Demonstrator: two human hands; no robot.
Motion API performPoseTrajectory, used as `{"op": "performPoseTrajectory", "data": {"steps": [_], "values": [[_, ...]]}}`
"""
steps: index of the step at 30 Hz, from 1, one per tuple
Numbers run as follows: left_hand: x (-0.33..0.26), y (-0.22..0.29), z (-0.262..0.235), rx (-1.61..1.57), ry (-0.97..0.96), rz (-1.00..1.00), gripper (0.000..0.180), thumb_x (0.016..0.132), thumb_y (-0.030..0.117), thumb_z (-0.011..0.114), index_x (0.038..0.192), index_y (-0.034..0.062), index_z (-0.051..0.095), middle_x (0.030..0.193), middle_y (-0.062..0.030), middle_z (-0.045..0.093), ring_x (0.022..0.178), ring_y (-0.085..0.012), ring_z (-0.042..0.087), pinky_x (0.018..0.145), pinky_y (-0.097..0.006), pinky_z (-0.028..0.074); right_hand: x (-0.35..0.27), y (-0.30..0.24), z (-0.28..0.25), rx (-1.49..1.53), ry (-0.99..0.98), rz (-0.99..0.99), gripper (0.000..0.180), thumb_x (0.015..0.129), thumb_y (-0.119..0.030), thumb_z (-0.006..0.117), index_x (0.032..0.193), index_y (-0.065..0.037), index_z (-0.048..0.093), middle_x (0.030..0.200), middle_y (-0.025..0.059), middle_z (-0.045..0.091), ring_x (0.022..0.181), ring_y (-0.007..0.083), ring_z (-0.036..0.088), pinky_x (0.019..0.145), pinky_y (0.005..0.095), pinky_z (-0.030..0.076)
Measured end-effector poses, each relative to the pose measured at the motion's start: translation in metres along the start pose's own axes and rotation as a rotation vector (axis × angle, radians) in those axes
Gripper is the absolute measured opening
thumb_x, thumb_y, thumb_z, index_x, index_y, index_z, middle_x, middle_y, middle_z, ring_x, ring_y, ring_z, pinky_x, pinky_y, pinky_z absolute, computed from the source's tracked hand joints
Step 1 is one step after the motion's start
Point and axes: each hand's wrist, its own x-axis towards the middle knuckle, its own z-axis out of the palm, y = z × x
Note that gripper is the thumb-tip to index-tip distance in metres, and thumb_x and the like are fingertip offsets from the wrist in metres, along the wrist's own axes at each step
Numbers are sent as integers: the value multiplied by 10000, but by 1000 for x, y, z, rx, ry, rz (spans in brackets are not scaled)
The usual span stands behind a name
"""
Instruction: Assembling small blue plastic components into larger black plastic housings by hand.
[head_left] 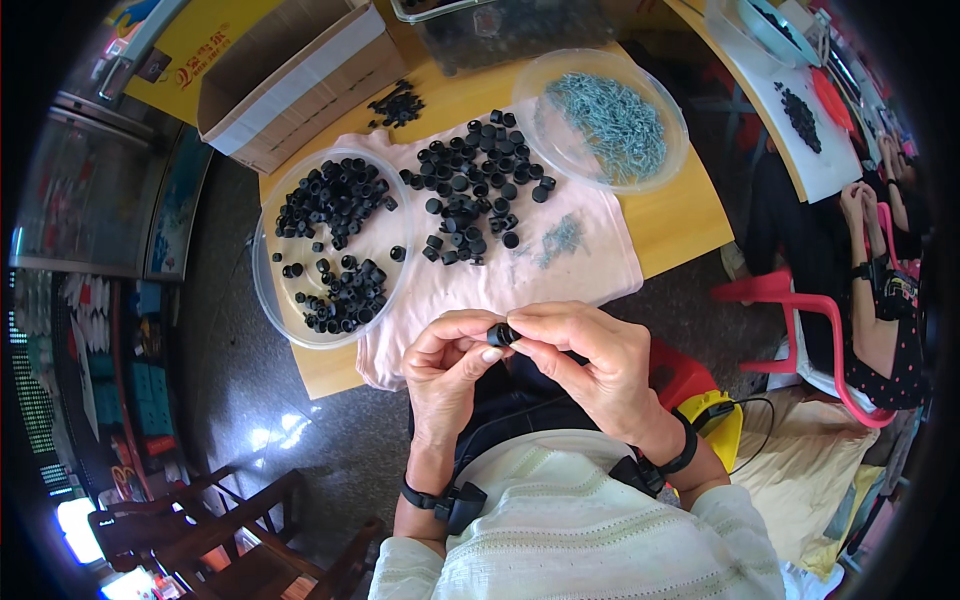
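Close in front of my body, my left hand [447,365] and my right hand [592,352] meet at the fingertips. Pinched between them is a small black cylindrical cap [501,335]; whether it is one piece or two fitted together is too small to tell. Beyond my hands a pink cloth [590,270] covers part of the table, with many loose black caps [480,185] heaped on it. To the left stands a round clear tray [275,300] of black plastic parts [340,200]. A little pile of silvery screws [562,238] lies on the cloth.
A clear round tub [530,110] full of screws sits at the far right of the wooden table [690,220]. An open cardboard box [300,90] is at the far left, beside small black pieces [398,105]. Another person [880,290] sits by a red chair [800,310] on the right.
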Motion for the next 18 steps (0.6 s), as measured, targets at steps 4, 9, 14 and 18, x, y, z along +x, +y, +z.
{"op": "performPoseTrajectory", "data": {"steps": [4,9,14,18], "values": [[0,1,1,33,-5,-13,220,779,-86,684,989,-47,632,1025,-148,633,893,-202,654,809,-316,579,-2,-3,0,-26,-1,16,252,764,74,697,1006,18,650,961,141,679,806,209,687,672,273,569],[-1,0,1,93,-16,7,223,775,-96,681,989,-53,635,1033,-155,628,910,-213,652,815,-321,580,-3,3,1,-68,19,-47,241,768,69,693,1000,23,650,959,145,678,817,222,686,675,279,570],[-1,0,0,227,-39,84,231,770,-106,680,993,-56,642,1035,-160,632,919,-218,649,815,-317,579,-4,4,0,-101,19,-70,229,774,64,689,996,28,649,961,147,677,814,229,685,679,285,571],[0,2,1,229,-31,44,232,771,-113,675,993,-53,651,1031,-158,637,918,-212,648,813,-307,575,-6,5,0,-93,11,-37,218,782,61,684,995,30,648,957,145,676,809,229,683,680,289,570]]}}
